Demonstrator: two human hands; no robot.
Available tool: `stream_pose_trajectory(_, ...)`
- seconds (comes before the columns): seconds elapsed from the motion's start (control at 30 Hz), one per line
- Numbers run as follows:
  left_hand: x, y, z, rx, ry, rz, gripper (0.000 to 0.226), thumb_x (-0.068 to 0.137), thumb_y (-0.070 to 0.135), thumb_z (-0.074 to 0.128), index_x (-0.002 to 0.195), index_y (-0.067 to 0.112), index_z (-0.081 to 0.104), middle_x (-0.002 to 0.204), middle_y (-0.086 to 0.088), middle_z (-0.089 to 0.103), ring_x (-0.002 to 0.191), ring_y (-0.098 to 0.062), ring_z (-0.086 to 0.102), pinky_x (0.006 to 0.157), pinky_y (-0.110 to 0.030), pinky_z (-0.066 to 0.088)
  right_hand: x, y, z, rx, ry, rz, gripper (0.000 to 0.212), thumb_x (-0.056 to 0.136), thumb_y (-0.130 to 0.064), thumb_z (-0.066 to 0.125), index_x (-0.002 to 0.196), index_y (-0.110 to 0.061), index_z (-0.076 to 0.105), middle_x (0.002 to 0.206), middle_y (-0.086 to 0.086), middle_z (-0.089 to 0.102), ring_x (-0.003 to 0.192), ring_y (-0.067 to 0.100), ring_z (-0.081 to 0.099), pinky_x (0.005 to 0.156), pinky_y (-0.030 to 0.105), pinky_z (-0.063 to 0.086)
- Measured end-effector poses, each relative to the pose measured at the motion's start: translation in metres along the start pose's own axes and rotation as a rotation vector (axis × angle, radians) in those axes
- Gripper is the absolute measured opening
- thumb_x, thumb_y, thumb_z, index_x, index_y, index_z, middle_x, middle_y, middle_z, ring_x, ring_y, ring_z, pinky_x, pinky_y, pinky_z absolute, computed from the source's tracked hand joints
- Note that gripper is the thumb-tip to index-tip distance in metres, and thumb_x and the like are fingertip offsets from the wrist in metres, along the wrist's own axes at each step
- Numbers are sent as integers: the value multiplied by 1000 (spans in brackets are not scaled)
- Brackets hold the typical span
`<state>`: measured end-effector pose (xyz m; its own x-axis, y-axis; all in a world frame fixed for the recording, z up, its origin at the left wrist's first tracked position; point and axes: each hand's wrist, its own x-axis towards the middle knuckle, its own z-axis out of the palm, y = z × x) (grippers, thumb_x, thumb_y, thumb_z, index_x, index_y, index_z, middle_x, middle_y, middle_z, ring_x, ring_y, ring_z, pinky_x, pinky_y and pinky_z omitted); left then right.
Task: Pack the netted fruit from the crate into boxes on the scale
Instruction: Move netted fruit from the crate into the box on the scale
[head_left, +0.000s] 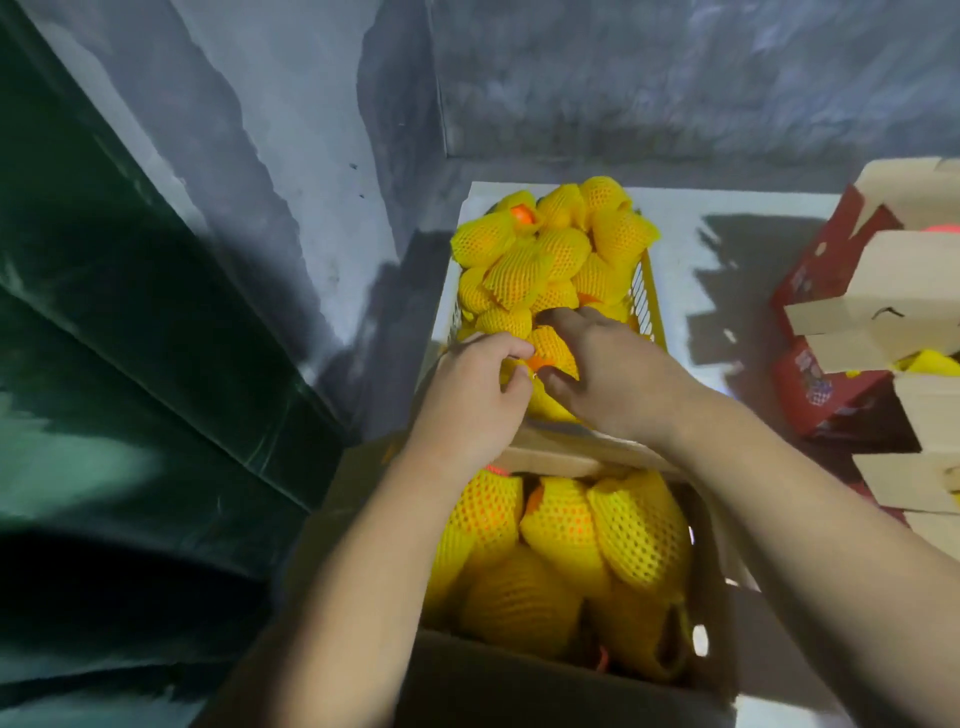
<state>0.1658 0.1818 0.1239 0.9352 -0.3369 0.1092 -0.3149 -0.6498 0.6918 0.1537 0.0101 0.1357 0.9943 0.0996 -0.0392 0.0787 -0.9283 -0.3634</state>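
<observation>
yellow crate (647, 291) heaped with yellow-netted fruit (519, 260); nearer than the crate, a cardboard box (711, 597) holds more. over the crate's near end, left hand (475, 395) and right hand (613, 364) both pinch one netted fruit (553, 345).

No text, number or brand can be read anywhere. The red cartons (826, 395) stacked at the right carry printed marks on their sides, a pale patch and some small white shapes, but these are too blurred to make out as letters.
</observation>
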Motion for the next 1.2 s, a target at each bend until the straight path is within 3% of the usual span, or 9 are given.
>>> stream_pose_trajectory(0.2,62,-7,15,94,-20,-126,32,100,21,57,130,19,67,131,0,68,122,-26,61,101,-44,52,85,13,37,-129,-57,47,63,94,-28,63,149,-19,35,151,16,34,133,44,44,106,53,44)
stream_pose_trajectory(0.37,92,-25,32,80,-34,-230,49,101,27,56,150,28,48,139,6,64,124,-21,60,103,-42,50,154,45,64,-337,-36,46,90,99,-41,58,165,-26,-1,172,3,-15,158,36,-7,127,53,0)
stream_pose_trajectory(0.47,102,-38,43,53,-73,-265,50,101,30,57,150,31,46,138,8,62,117,-21,62,100,-48,53,171,64,80,-348,-46,92,100,95,-43,63,164,-27,-8,172,2,2,157,39,0,125,54,6)
stream_pose_trajectory(0.57,106,-53,48,2,-46,-317,48,101,30,59,147,32,50,134,10,64,113,-20,64,98,-47,55,177,65,97,-457,117,23,79,95,-35,59,160,-28,14,153,9,29,138,40,30,117,51,21)
stream_pose_trajectory(0.67,109,-58,53,-39,-15,-332,46,99,28,60,145,30,53,132,8,65,112,-21,64,99,-47,54,185,67,96,-423,248,-46,48,97,-24,52,142,-26,36,146,11,36,136,40,32,115,49,23)
stream_pose_trajectory(0.8,113,-61,60,-74,112,-322,62,97,32,64,154,29,39,138,6,59,121,-17,55,103,-37,47,180,59,89,-321,300,-124,53,85,-31,66,132,-21,44,134,6,48,131,36,38,107,49,26)
stream_pose_trajectory(0.97,121,-54,58,-653,231,-515,101,82,65,63,163,35,12,163,-1,36,146,-21,41,117,-45,39,155,46,72,722,268,-222,57,84,-31,78,129,-14,48,122,9,60,112,24,60,96,36,48)
stream_pose_trajectory(1.1,121,-50,58,-744,177,-517,66,91,57,69,145,29,43,131,4,64,120,-14,64,104,-49,54,135,52,79,610,257,-376,67,88,-21,80,145,-5,49,142,7,56,134,21,53,112,40,43)
stream_pose_trajectory(1.2,120,-59,62,-635,243,-517,46,94,40,72,134,32,49,113,5,67,102,-13,69,94,-46,60,142,72,79,435,235,-445,72,89,-42,72,148,-8,49,145,9,53,136,24,51,111,47,43)
